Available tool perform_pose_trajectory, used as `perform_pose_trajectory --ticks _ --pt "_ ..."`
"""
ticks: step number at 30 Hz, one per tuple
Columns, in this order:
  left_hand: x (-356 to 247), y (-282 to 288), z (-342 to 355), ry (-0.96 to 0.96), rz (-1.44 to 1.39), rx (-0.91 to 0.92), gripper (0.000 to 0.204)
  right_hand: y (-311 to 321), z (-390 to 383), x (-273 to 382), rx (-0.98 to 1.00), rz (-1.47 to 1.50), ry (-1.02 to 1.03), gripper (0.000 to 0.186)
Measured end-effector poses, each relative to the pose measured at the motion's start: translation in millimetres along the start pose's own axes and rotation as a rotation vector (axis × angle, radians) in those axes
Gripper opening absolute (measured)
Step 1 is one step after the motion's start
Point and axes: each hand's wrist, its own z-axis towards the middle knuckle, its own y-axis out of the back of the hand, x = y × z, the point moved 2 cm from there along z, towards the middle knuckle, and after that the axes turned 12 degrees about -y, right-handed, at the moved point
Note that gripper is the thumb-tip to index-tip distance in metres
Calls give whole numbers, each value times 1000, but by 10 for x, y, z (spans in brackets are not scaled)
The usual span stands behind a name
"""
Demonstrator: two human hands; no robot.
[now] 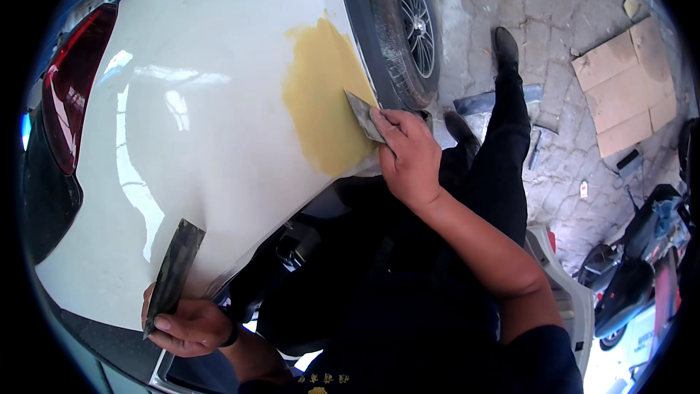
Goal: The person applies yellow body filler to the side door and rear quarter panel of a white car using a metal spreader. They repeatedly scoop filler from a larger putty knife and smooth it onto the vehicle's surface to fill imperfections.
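My right hand [410, 155] grips a flat metal putty knife [364, 118], its blade resting on a yellow patch of body filler [327, 95]. The patch is spread over a white car panel [226, 22], close to the dark wheel-arch edge. At the lower left, my left hand [191, 327] is closed on a longer, dark, smeared spreader blade [175, 266], thumb on its face. That blade is held slantwise over the lower part of the panel; whether it touches the paint I cannot tell.
A wheel [412, 29] stands beyond the panel's right edge. Flattened cardboard [631, 84] lies on the paved floor [547, 0]. At the left is a red tail light [73, 95]. My legs [503, 146] stand beside the car, and a motorbike [634, 277] is at the lower right.
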Motion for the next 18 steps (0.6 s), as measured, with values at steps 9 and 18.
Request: perform_pose_trajectory --ticks 9,18 --pt "-51 -5 56 148 13 -57 38 98 -515 -398 42 13 -68 53" --pt "-142 13 124 -504 673 193 42 11 -70 -182 -68 143 -43 46"
